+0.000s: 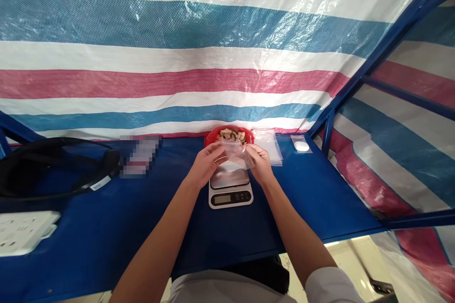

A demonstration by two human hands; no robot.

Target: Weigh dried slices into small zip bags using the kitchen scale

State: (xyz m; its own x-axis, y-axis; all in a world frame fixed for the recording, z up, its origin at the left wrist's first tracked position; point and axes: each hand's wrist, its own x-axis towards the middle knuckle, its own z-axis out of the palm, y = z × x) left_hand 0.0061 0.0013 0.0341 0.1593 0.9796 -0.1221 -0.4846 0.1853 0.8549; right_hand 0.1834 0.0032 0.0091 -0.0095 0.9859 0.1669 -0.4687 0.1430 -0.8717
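A clear plastic bag (234,150) is stretched between my two hands, above a kitchen scale. My left hand (208,163) pinches its left edge, and my right hand (260,162) grips the right edge. Beneath the bag lies the white digital scale (232,199) with a shiny metal plate; no reading can be made out on its display. Just behind the hands stands a red basket (211,137) holding pale and brown dried slices (231,135), perhaps mushrooms. The bag partly covers the basket's front.
A stack of clear bags (272,147) lies right of the basket. Farther right is a small bag with a white oval object (301,146). At left are a black headset-like item (53,165), a blurred-out object (140,156) and a white power strip (26,232). Blue frame bars (329,130) border the table.
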